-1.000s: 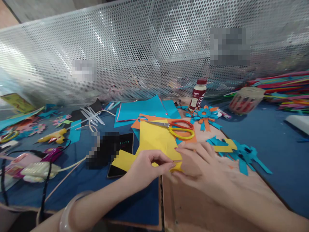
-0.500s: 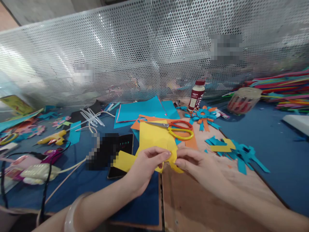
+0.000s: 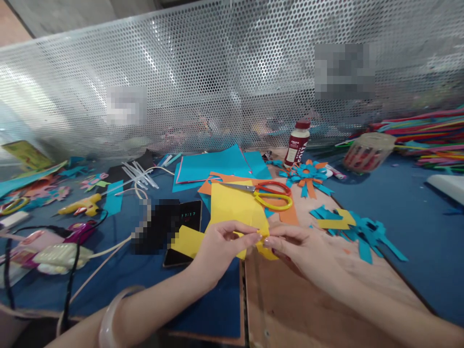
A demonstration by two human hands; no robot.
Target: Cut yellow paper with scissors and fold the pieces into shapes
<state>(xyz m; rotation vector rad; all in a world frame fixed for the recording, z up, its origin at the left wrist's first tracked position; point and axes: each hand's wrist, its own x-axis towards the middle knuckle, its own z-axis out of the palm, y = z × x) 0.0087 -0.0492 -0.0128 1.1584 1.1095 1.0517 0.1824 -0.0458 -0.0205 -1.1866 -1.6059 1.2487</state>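
Note:
My left hand [image 3: 226, 249] and my right hand [image 3: 299, 244] meet at the middle of the table, thumbs and forefingers pinched close together. Between them they grip a small piece of yellow paper [image 3: 267, 249], partly hidden by the fingers. Just behind lies a larger yellow sheet [image 3: 232, 205]. Across its upper edge rest scissors [image 3: 271, 195] with one red and one yellow handle loop. Orange paper [image 3: 288, 216] shows beneath the scissors. Left of my left hand, a yellow paper piece [image 3: 188, 241] lies on a dark phone [image 3: 194, 212].
Blue sheets [image 3: 212, 164] lie at the back, near a bottle [image 3: 297, 144]. Blue and orange paper flowers [image 3: 308, 173] and cut blue strips [image 3: 373, 234] are on the right, before a jar [image 3: 369, 152]. A yellow glue gun [image 3: 81, 205] and cables lie left. A perforated metal screen [image 3: 203, 87] stands behind.
My fingertips have drawn closer together on the small yellow paper, my right hand shifting slightly left across it. The scissors and other things on the table stay where they were.

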